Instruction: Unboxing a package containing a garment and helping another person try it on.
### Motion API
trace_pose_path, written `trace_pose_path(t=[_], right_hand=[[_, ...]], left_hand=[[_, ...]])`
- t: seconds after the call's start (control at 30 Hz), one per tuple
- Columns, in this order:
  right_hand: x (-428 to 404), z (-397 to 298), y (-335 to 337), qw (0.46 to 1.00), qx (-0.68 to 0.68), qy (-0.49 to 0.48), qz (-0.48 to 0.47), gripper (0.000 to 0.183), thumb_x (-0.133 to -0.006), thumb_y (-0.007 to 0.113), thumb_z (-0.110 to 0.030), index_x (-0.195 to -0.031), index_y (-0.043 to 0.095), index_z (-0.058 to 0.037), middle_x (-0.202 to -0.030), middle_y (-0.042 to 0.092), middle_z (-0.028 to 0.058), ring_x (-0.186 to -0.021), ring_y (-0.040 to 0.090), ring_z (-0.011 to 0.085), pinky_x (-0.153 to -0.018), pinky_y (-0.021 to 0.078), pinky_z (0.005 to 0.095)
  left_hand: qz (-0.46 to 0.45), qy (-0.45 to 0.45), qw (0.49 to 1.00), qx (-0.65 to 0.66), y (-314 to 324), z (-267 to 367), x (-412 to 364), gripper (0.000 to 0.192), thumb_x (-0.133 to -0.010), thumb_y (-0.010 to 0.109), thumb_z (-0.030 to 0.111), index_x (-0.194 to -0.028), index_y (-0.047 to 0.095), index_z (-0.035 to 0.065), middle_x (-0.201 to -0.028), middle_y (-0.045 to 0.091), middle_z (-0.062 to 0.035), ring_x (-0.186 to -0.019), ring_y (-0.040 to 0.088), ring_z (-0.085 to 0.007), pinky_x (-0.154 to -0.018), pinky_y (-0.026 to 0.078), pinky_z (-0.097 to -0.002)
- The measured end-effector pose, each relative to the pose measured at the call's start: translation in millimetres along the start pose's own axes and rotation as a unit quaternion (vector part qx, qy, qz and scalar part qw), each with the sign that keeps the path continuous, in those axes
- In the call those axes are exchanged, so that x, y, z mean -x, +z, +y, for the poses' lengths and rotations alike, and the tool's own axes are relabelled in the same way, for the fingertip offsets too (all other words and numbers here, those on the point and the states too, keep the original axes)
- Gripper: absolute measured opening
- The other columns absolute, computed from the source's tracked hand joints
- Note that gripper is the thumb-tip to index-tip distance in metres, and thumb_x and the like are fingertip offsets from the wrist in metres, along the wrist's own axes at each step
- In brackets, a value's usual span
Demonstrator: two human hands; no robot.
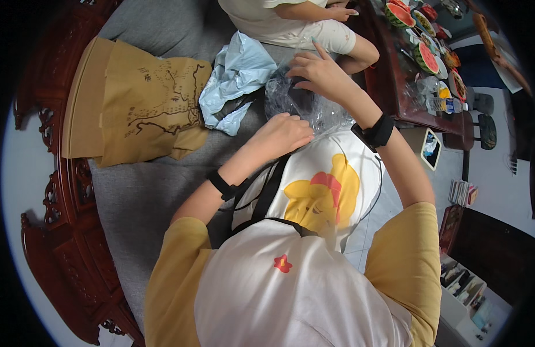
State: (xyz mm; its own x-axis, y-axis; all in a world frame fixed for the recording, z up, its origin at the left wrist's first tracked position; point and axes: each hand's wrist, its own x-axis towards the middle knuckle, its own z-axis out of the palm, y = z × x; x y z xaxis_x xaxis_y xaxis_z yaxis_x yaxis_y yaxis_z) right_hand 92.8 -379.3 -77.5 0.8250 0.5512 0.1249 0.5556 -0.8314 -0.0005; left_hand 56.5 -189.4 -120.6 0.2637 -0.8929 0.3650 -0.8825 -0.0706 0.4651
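Note:
A crumpled sheet or bag of clear plastic (278,97) lies at the far end of my lap, partly over the grey seat. My left hand (284,134) is curled at its near edge, fingers bent onto the plastic; the fingertips are hidden. Above the same plastic is my right hand (317,73), with thumb and fingers spread apart and the index finger stretched out. Something dark shows through the plastic beneath that hand, too blurred to name. Left of the plastic rests a crumpled pale blue plastic bag (243,69), with something dark at its lower opening.
Brown packaging (159,104) with printed dark lines lies on the grey sofa cushion (133,186), by the carved wooden backrest (72,217). Another person (289,21) sits at the far end. A wooden table (389,82) at right bears cut watermelon (425,57) and a bottle (445,105). Below stands a bin (431,149).

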Motion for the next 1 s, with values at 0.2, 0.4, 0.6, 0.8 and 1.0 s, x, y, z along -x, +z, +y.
trace_pose_path(t=[0.2,0.4,0.6,0.8,1.0], right_hand=[[-8,6,-5,0.998,-0.04,0.037,0.039,0.009,-0.075,0.064,-0.017,-0.079,0.061,-0.01,-0.082,0.057,0.0007,-0.089,0.056,0.0199,-0.099,0.0315,0.0444],[18,77,-7,0.973,-0.075,0.199,0.094,0.014,-0.077,0.061,-0.018,-0.086,0.062,-0.008,-0.077,0.061,0.0055,-0.075,0.06,0.023,-0.075,0.0423,0.0365],[38,85,-13,0.923,-0.225,0.312,0.027,0.027,-0.074,0.061,-0.01,-0.101,0.062,-0.0062,-0.088,0.061,0.0079,-0.073,0.059,0.0195,-0.064,0.0453,0.0305],[19,20,-27,0.897,-0.392,0.11,0.175,0.026,-0.068,0.05,0.003,-0.091,0.06,-0.0009,-0.093,0.057,0.0073,-0.095,0.053,0.0172,-0.085,0.0406,0.0265],[28,9,-52,0.757,-0.6,0.135,0.223,0.015,-0.075,0.043,-0.002,-0.075,0.057,0.0002,-0.08,0.058,0.0047,-0.083,0.054,0.0126,-0.08,0.0414,0.0243]], left_hand=[[0.003,-0.022,0.998,0.066,3,-3,12,0.015,-0.081,0.058,0.019,-0.073,0.056,0.0073,-0.071,0.055,-0.0059,-0.071,0.057,-0.0241,-0.064,0.044,-0.0361],[-0.056,-0.074,0.991,0.092,-8,0,42,0.018,-0.079,0.057,0.016,-0.067,0.052,0.0043,-0.065,0.053,-0.01,-0.068,0.057,-0.0285,-0.061,0.044,-0.0382],[-0.043,-0.115,0.986,0.111,-24,-4,52,0.018,-0.078,0.058,0.015,-0.068,0.05,0.0023,-0.065,0.052,-0.011,-0.065,0.055,-0.0289,-0.06,0.043,-0.0385],[-0.032,-0.071,0.99,0.119,-32,-2,26,0.02,-0.077,0.058,0.014,-0.064,0.05,0.0013,-0.062,0.051,-0.0114,-0.062,0.054,-0.0298,-0.058,0.042,-0.0383],[-0.109,-0.086,0.982,0.128,-43,4,7,0.022,-0.077,0.058,0.016,-0.064,0.051,-0.0002,-0.062,0.053,-0.0136,-0.063,0.055,-0.0313,-0.058,0.042,-0.039]])
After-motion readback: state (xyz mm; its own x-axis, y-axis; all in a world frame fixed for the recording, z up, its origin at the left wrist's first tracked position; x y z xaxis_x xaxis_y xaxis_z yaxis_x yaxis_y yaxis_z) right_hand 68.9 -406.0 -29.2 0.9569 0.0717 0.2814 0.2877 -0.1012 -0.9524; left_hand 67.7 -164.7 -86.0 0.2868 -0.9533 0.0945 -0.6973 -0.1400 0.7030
